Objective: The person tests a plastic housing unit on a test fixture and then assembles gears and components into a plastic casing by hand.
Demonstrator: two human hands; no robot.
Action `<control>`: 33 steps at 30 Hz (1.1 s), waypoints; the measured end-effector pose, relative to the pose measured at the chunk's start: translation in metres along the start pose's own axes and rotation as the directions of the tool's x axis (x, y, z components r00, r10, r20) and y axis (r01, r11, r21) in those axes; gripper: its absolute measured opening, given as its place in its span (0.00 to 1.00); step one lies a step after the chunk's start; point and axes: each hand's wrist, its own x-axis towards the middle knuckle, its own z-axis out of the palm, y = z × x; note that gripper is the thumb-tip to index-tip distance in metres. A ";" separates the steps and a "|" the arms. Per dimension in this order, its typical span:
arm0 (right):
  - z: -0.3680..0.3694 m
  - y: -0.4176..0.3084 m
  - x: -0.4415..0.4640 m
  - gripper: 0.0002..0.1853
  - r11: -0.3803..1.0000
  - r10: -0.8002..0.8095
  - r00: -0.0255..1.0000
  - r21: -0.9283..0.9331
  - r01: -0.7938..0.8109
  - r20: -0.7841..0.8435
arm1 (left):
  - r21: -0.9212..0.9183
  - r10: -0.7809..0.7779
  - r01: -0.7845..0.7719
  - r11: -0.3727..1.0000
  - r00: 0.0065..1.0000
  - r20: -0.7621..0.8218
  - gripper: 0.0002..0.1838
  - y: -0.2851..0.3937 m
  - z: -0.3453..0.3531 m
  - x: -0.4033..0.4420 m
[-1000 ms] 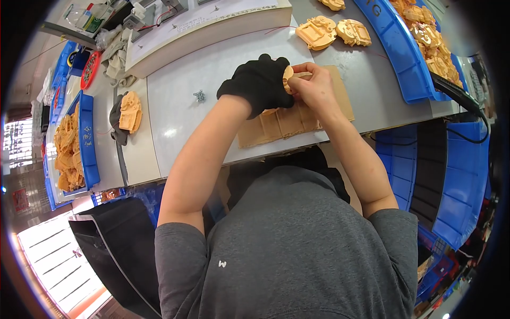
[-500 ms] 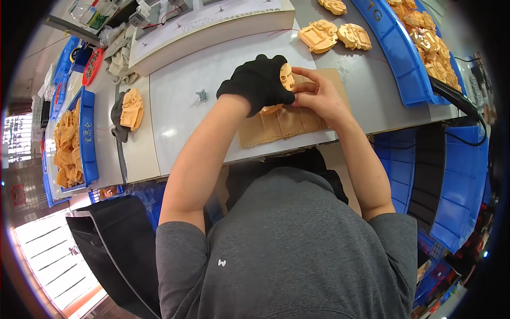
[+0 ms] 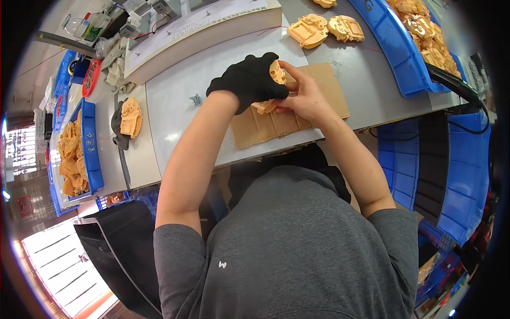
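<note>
Grasped between gloved left hand (image 3: pixel 245 81) and bare right hand (image 3: pixel 306 98): orange casing (image 3: pixel 277 73); uneven finger pressure could tip it onto cardboard (image 3: pixel 330 89).

The right hand (image 3: pixel 307 98) no longer pinches the orange piece (image 3: pixel 277 74) at one spot — its fingers now stretch apart along it. More of the piece shows beside and below the gloved left hand (image 3: pixel 247 82).

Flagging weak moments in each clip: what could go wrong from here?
The orange part might slip, since the left hand wears a glove that could dull its grip. The loose metal bits lie uncontained on the table near that wrist, so a sideways sweep might scatter them.
</note>
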 end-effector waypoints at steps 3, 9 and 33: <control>0.001 0.000 0.000 0.44 1.000 -0.014 1.000 -0.013 0.014 -0.017 | 0.052 -0.009 0.004 0.999 0.996 0.094 0.40 0.003 -0.006 0.005; -0.001 0.001 -0.001 0.47 1.000 0.001 1.000 0.012 -0.002 0.021 | 0.080 0.018 -0.023 0.997 0.998 0.060 0.42 0.006 -0.008 0.004; 0.003 0.012 0.004 0.44 0.985 -0.123 0.992 -0.127 0.118 -0.033 | 0.087 0.046 -0.051 0.995 0.997 0.063 0.39 0.001 -0.007 0.005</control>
